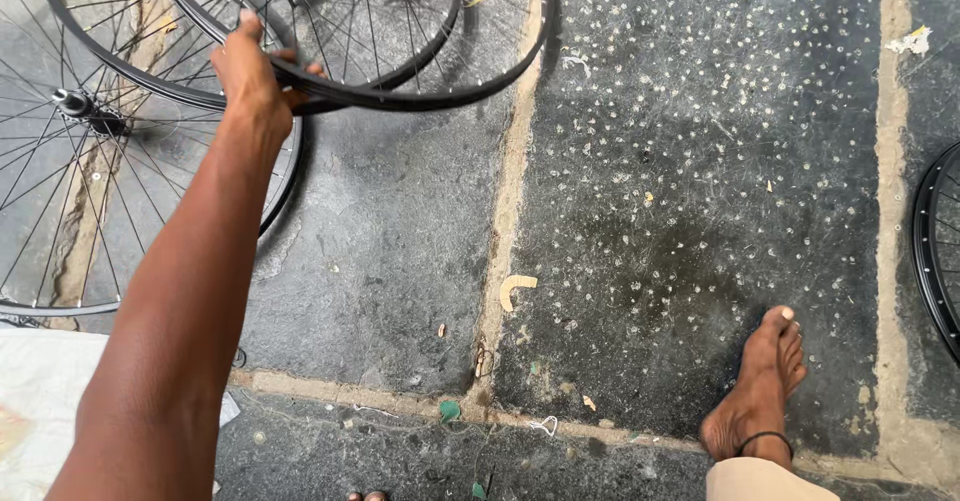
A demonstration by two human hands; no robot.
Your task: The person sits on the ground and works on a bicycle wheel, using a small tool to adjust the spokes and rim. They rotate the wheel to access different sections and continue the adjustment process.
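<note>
Head view, upper left of the frame: left hand is gripping the black rim of a spoked bicycle wheel, fingers curled over the rim's edge, arm stretching up from the lower left. A second black wheel is overlapping the held one, just behind it at the top edge. Left edge: a third spoked wheel is lying flat on the stone floor, its hub showing near the hand. Right edge: part of another black rim is showing. Lower right: a bare foot with an ankle band is standing on the floor. Right hand is lying outside the frame.
</note>
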